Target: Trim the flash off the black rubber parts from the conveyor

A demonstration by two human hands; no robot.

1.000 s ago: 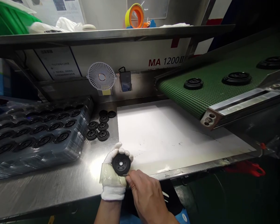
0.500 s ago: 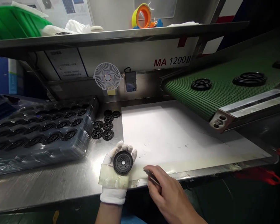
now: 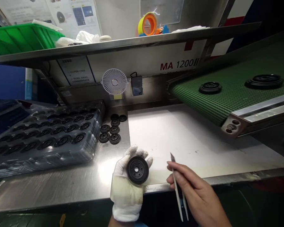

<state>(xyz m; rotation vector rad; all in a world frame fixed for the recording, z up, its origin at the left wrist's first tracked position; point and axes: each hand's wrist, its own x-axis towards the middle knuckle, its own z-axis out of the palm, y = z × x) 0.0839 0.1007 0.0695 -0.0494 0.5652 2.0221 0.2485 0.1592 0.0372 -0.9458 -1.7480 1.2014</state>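
Note:
A black ringed disc [image 3: 142, 178] with a small central hole rests face up in my left hand [image 3: 126, 171], which wears a white glove with a yellowish wrap at the wrist. The gloved fingers curl behind and around the disc. My bare right hand [image 3: 196, 192] pinches a slim pointed tool with two pale legs [image 3: 178, 197], its tip pointing up over the white sheet [image 3: 156, 132]. The tool is apart from the disc. Several similar small black discs [image 3: 115, 129] lie on the metal table left of the sheet.
A clear tray of black discs [image 3: 85, 148] stands at the left. On the right, a green conveyor [image 3: 191, 93] carries black discs [image 3: 210, 88]. A shelf [image 3: 123, 44] crosses above, with a green bin [image 3: 26, 39] and tape [image 3: 142, 26]. A fan [image 3: 114, 82] hangs below it.
My left hand has shifted right in view with the disc. My right hand has moved right and turned, so the tool now points upward and its legs show. The whole view has shifted slightly.

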